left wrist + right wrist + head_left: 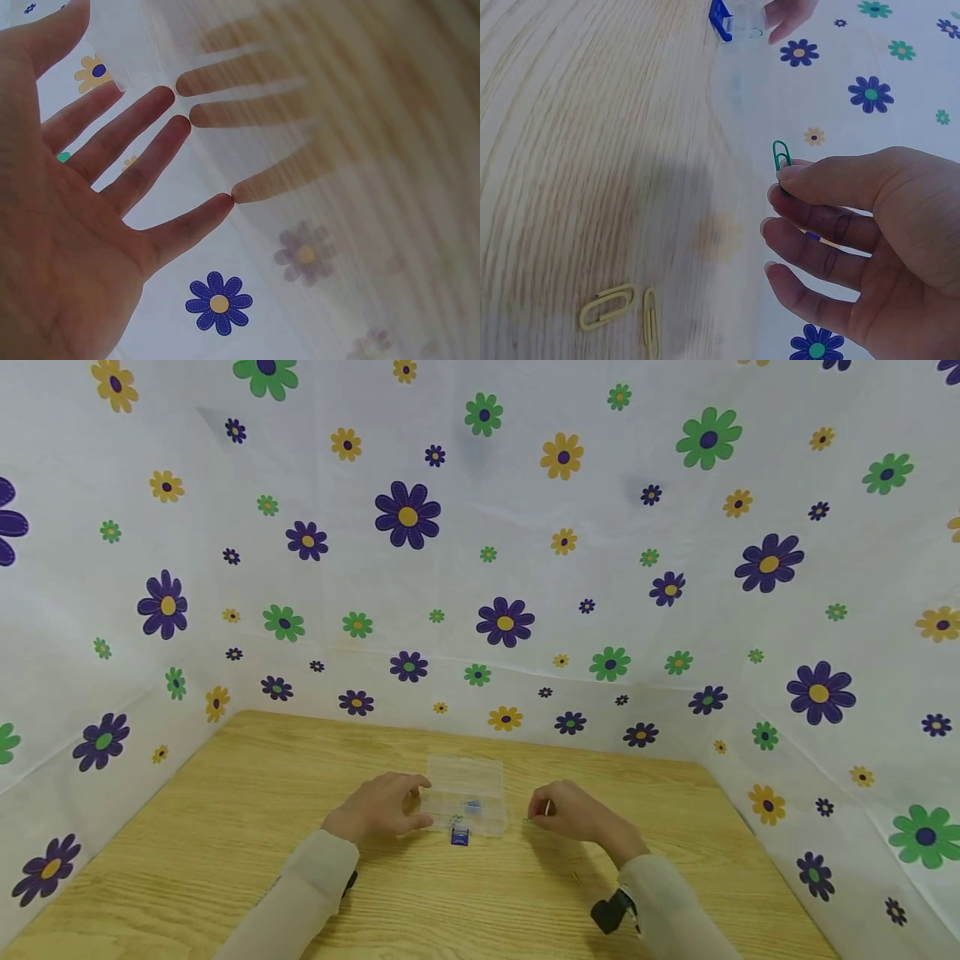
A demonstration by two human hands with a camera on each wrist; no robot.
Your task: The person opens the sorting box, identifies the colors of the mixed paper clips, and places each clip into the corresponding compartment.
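A green paper clip (781, 153) is pinched between the thumb and forefinger of my right hand (855, 225), just right of a clear plastic box (487, 772). My left hand (381, 806) is at the box's left side, thumb and fingers spread apart. In the left wrist view the left hand's fingertips (180, 124) meet the tabletop; whether the hand touches the box is hard to tell. Inside the open box lie small blue pieces (472, 806) and a few greenish ones (456, 820), too small to make out. Two yellow paper clips (609, 306) lie on the table beneath my right hand.
A blue clip-like piece (460, 836) stands at the front edge of the box. The wooden table (450, 902) is enclosed at the back and sides by a white flower-print cloth (450, 585).
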